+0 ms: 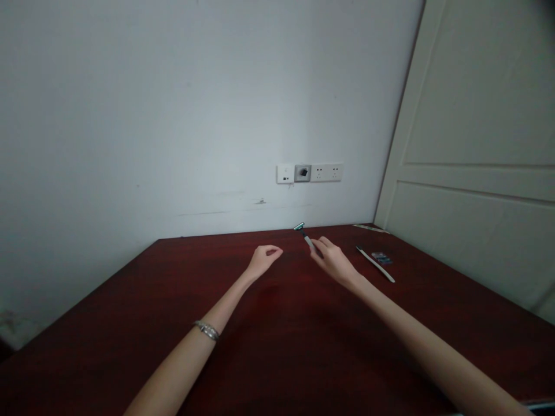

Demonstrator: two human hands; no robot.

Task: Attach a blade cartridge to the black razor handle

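My right hand [332, 260] is closed on the handle of a razor [302, 231], whose green-and-grey head points up and away toward the wall. My left hand [263, 259] hovers a short way to the left of it above the dark red table [173, 300], fingers curled into a loose pinch with nothing visible in them. A silver bracelet [207, 330] sits on my left wrist. Both forearms reach out over the table's middle.
To the right of my right hand lie a slim white stick-like tool [375, 264] and a small blue packet [382, 257]. A flat pale strip [369, 228] lies at the far right corner. Wall sockets [309, 173] are above the table; a white door [477, 173] stands at right.
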